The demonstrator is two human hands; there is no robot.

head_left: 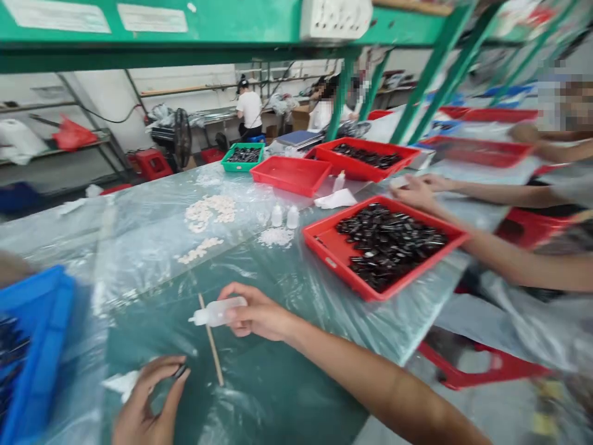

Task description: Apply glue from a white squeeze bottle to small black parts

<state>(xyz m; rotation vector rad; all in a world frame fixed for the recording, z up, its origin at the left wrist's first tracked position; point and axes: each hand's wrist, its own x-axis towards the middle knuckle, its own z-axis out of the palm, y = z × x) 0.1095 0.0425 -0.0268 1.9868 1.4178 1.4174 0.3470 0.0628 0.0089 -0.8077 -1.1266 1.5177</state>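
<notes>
At the lower left, my left hand (151,395) pinches a small black piece (180,371) between thumb and fingertip. My right hand (257,314) grips a translucent squeeze bottle (221,311), tilted onto its side with the nozzle pointing left. Below the bottle, a thin wooden stick (215,355) lies on the green mat (278,395). A crumpled white tissue (123,384) rests beside my left hand, partly hidden by it. Farther back are a scatter of cream-coloured pieces (210,211) and a smaller pile of white bits (276,237).
A red tray (333,259) of black pieces stands at right, a blue bin (58,334) at left. Two small bottles (285,216) stand mid-table. Behind are an unfilled red tray (291,176) and a green tray (243,165). A co-worker's arms (500,194) reach in from the right.
</notes>
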